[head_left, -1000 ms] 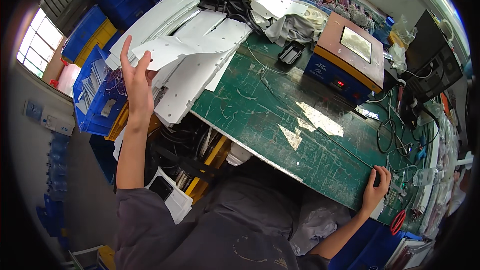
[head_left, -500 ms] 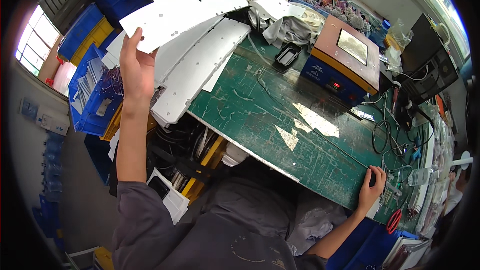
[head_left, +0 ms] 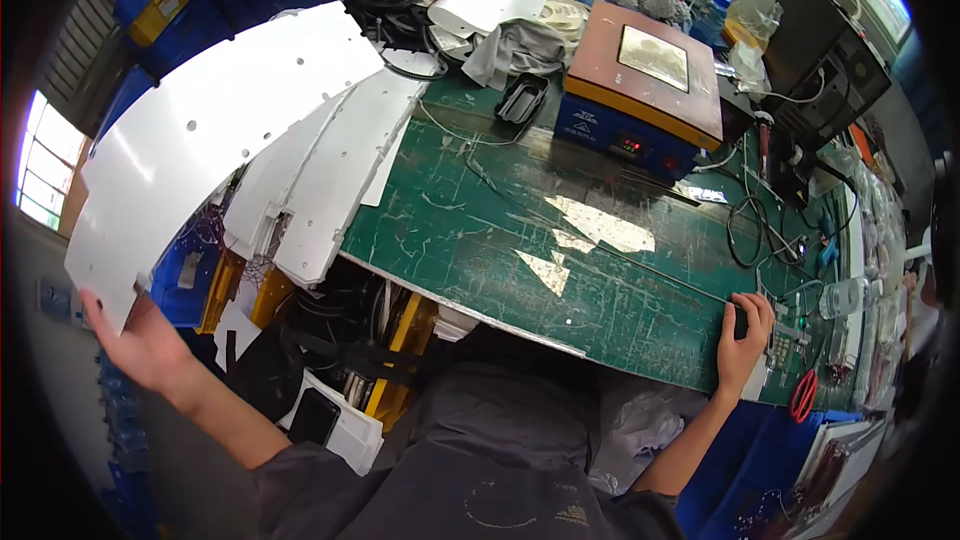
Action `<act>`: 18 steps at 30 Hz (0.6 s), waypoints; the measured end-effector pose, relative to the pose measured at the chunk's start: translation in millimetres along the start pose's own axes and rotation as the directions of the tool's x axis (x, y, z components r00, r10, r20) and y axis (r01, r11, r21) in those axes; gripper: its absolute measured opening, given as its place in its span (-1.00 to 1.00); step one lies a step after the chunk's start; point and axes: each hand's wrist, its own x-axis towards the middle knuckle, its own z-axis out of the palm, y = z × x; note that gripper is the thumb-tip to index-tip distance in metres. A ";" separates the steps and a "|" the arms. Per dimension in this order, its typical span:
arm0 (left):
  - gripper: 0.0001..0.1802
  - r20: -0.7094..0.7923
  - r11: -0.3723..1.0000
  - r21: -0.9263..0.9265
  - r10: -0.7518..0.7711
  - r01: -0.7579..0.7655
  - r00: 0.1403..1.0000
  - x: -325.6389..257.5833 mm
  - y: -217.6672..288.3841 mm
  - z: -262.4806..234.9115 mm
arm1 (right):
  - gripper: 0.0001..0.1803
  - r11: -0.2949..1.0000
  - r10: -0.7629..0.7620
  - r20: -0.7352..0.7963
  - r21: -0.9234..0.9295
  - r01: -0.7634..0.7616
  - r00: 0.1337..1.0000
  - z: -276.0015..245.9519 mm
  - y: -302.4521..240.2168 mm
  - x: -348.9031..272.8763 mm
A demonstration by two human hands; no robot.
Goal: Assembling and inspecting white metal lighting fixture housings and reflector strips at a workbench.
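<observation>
In my left hand (head_left: 140,340) is the lower end of a large white curved sheet (head_left: 215,105) with small holes, pinched between thumb and fingers. The sheet slants up and right over other white panels (head_left: 325,195) stacked at the table's left end. My right hand (head_left: 742,340) rests at the right front of the green table, with curled fingers. Beside it lie a small circuit board (head_left: 790,340) and the end of a thin cable (head_left: 640,265). Whatever its fingertips hold, if anything, is hidden.
A blue heating plate unit (head_left: 640,90) with a brown top stands at the back. Reflective scraps (head_left: 600,225) lie mid-table. Red-handled scissors (head_left: 803,395) are by the right front edge, near a clear bottle (head_left: 845,298). Blue and yellow bins (head_left: 160,0) stand at left.
My left hand has moved down and left, swinging the white sheet's lower end outward. The view has shifted a little; my right hand stays at the same place on the table.
</observation>
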 end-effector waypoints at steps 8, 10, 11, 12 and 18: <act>-0.55 0.357 0.888 -0.013 -0.425 0.459 0.832 -45.8 -46.9 -6.2 | -0.57 0.713 0.169 0.177 0.658 -0.244 0.970 -14.6 -32.9 -28.3; -0.55 0.519 0.736 0.068 -0.602 0.673 0.606 -84.2 -93.7 8.1 | -0.36 0.102 0.410 0.243 0.945 -0.310 0.879 -17.7 -27.8 -74.7; -0.53 0.592 0.726 0.130 -0.603 0.676 0.535 -106.7 -111.6 13.7 | -0.36 0.107 0.411 0.243 0.944 -0.311 0.879 -24.2 -30.2 -81.8; -0.51 0.656 0.717 0.192 -0.602 0.671 0.456 -132.6 -125.2 23.5 | -0.34 -0.174 0.371 0.269 0.960 -0.218 0.889 -32.5 -32.5 -86.9; -0.57 0.636 0.650 0.737 -0.760 0.186 0.135 -201.3 -165.2 53.8 | -0.32 0.175 0.474 0.280 0.899 -0.401 0.835 -64.0 -33.8 -85.7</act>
